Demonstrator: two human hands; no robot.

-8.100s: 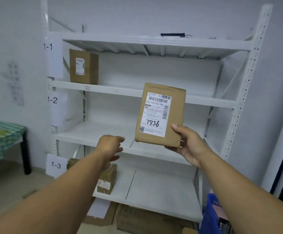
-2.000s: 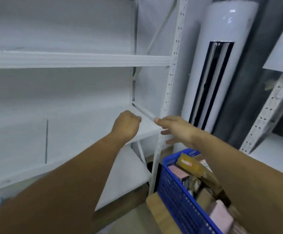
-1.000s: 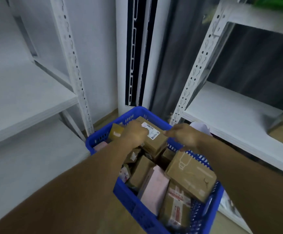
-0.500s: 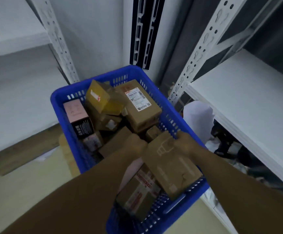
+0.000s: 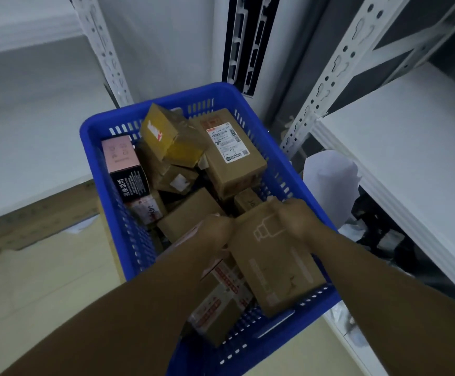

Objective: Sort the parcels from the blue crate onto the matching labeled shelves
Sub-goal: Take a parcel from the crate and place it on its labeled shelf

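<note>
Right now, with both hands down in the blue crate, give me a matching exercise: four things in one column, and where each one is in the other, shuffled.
Things
1. pink box
2. box with the white shipping label
3. box with the bottle outline
4. roll of white paper

Places
A. held between the left hand and right hand
B. outside the blue crate, beside its right wall
C. against the crate's left wall
D. in the crate's far right corner

Pairs: 1-C, 2-D, 3-A, 4-B
</note>
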